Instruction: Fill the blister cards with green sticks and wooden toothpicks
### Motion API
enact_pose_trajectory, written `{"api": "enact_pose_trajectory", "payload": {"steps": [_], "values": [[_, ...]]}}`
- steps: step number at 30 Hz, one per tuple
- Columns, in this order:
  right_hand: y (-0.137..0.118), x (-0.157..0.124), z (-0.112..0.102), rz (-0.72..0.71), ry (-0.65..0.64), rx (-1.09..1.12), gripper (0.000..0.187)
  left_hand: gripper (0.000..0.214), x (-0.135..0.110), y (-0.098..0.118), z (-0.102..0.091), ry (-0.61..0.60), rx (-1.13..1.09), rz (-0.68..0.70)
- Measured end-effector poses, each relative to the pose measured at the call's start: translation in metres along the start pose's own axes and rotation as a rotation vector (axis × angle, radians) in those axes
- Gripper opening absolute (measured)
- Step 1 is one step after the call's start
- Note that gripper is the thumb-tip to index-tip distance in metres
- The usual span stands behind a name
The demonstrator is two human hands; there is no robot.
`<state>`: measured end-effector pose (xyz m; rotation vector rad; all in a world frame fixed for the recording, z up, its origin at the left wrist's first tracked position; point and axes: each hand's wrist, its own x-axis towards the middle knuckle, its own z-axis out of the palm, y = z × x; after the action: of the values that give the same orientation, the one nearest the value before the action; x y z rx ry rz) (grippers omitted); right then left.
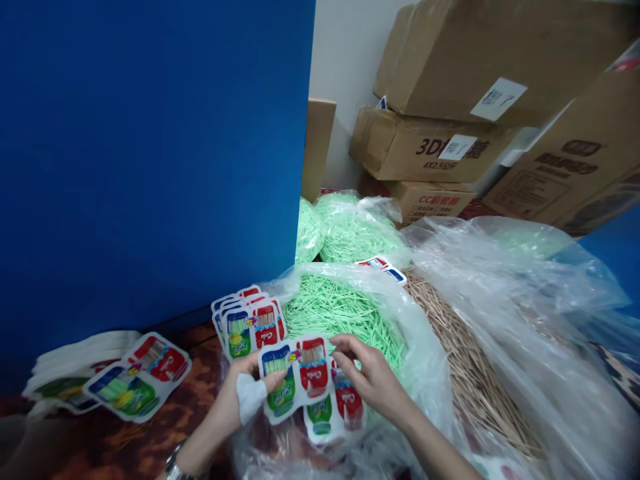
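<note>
My left hand [240, 393] grips a two-part candy pack [295, 377] by its lower left side. The pack has a green Sprite half and a red Cola half with thin sticks showing inside. Something white [250, 398] covers the base of my left thumb. My right hand [367, 377] is at the pack's right edge, fingers bent inward; what they hold, if anything, is hidden. Below lies a second Sprite-Cola pack [320, 420] on clear plastic. Green candy sticks [345, 307] fill an open plastic bag just beyond both hands.
Overlapping packs [250, 327] stand at the left of the bag; a white-edged stack of packs [135, 380] lies on the patterned floor. Brown sticks [465, 360] are in plastic at right. A blue panel [150, 153] rises at left, cardboard boxes [440, 147] behind.
</note>
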<state>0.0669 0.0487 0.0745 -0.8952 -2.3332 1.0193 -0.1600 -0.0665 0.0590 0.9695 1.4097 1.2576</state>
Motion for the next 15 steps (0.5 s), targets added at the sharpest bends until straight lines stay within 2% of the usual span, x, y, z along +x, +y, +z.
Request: {"api": "enact_pose_trajectory", "payload": {"steps": [4, 7, 9, 11, 13, 15], "values": [[0.024, -0.006, 0.0, -0.003, -0.094, -0.543, 0.019, 0.023, -0.001, 0.004, -0.01, 0.069, 0.026, 0.005], [0.037, -0.009, 0.007, 0.03, -0.158, -0.85, 0.029, 0.023, -0.002, 0.004, -0.014, 0.048, 0.01, 0.011], [0.041, -0.008, 0.012, 0.045, -0.164, -0.909, 0.028, 0.023, -0.001, 0.001, -0.018, 0.017, -0.008, -0.001], [0.043, -0.006, 0.014, 0.044, -0.158, -0.916, 0.021, 0.026, 0.003, -0.006, -0.024, 0.064, 0.017, -0.004], [0.045, -0.004, 0.014, 0.033, -0.154, -0.903, 0.013, 0.028, 0.009, -0.016, -0.033, 0.214, 0.163, 0.05], [0.047, -0.003, 0.013, 0.019, -0.148, -0.879, 0.008, 0.027, 0.018, -0.028, -0.043, 0.389, 0.428, 0.119]]}}
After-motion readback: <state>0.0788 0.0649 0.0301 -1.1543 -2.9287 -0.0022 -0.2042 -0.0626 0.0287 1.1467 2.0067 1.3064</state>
